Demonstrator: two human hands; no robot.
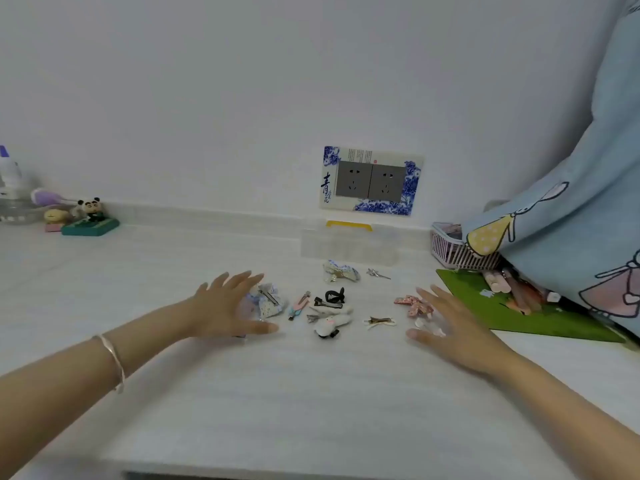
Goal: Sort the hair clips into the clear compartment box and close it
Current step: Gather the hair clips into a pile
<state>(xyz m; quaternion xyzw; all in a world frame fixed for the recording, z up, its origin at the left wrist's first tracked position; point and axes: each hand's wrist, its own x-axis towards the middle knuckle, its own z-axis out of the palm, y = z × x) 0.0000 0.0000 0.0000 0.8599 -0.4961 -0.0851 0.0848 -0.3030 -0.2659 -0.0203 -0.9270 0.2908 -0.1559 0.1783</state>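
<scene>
Clear compartment box (pixel 349 245) sits lidded by the wall; left hand (pixel 225 306) and right hand (pixel 450 327) spread, grasping nothing.

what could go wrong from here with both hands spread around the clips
1. The clear compartment box with the yellow latch sits closed against the wall, beyond the pile, so reaching over could scatter clips.
2. The thin silver clip lies apart from the rest and is pale on the white tabletop, easy to miss.
3. The open left hand rests by the blue floral bow clip and the open right hand beside the pink bow clip; sweeping inward may tangle them.
</scene>
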